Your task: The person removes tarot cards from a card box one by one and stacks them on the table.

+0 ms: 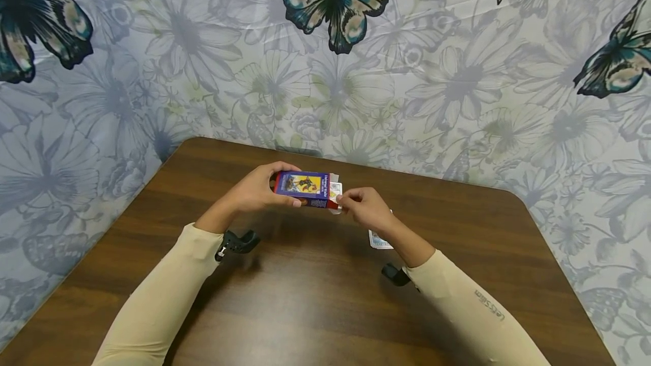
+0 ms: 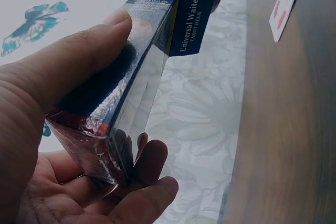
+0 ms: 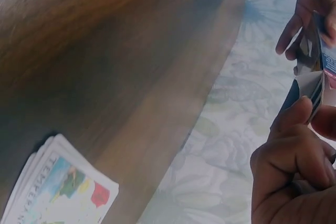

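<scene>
Pale sleeves (image 1: 163, 292) stretch over the surface (image 1: 285, 309) toward its far edge, where the left hand's (image 1: 254, 188) fingers wrap a raised card box (image 1: 302, 185) and the right hand (image 1: 370, 207) pinches its end flap (image 3: 308, 83), which I judge could tear if tugged hard.

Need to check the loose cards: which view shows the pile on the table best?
The right wrist view: the card pile is large there, with top artwork and some lettering showing, though the frame crops it. In the head view the right hand partly hides it; the left wrist view shows only a piece at the top edge.
</scene>
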`<state>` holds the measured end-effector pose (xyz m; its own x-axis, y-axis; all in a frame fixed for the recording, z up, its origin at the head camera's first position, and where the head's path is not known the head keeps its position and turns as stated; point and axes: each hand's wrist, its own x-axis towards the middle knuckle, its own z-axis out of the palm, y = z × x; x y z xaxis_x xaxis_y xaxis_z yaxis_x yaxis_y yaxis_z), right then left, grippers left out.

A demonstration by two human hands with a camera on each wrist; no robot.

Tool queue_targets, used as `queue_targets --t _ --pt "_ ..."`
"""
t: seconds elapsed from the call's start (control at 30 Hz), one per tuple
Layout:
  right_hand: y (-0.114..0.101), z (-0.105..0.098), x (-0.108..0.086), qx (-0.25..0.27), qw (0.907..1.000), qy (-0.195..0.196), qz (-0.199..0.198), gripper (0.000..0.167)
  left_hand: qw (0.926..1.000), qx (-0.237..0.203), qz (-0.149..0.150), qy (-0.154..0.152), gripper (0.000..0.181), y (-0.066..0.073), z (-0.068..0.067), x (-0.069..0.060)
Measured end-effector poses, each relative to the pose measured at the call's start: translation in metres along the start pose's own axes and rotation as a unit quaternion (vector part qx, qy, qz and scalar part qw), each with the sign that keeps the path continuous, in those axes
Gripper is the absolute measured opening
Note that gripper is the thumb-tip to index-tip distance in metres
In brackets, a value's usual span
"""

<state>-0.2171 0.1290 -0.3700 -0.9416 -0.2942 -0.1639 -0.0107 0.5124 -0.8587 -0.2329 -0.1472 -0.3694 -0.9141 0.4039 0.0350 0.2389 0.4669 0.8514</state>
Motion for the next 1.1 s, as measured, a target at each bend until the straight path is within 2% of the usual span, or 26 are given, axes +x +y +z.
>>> queue_targets --t 0.13,0.23,0.33,0.43,0.53,0.63,1.1 --pt "0.003 -0.007 -0.002 -0.037 0.9987 0.02 -0.028 0.025 1.0 -0.003 -0.007 -0.001 0.071 0.002 0.0 0.0" --pt "0.006 -0.013 -0.003 -0.034 0.9987 0.028 -0.023 0.026 0.9999 -0.007 -0.01 0.0 0.072 0.002 0.0 -0.001" --pt "0.008 -0.019 -0.005 -0.009 0.9996 0.028 -0.002 0.027 0.9999 -0.009 -0.011 0.001 0.072 0.003 0.0 -0.001" --pt "0.01 -0.023 -0.006 0.026 0.9995 0.011 0.014 0.029 0.9999 -0.004 -0.013 0.003 0.071 0.003 0.0 -0.001" --pt "0.012 -0.025 -0.006 0.071 0.997 -0.009 0.027 0.029 0.9999 0.003 -0.013 0.005 0.071 0.004 -0.001 -0.002" --pt "0.015 -0.029 -0.006 0.104 0.9939 -0.012 0.036 0.026 0.9999 0.008 -0.009 0.006 0.072 0.005 -0.001 -0.002" --pt "0.023 -0.058 -0.012 0.149 0.9872 0.029 0.048 0.022 0.9999 0.007 -0.008 0.002 0.071 0.003 -0.001 -0.001"
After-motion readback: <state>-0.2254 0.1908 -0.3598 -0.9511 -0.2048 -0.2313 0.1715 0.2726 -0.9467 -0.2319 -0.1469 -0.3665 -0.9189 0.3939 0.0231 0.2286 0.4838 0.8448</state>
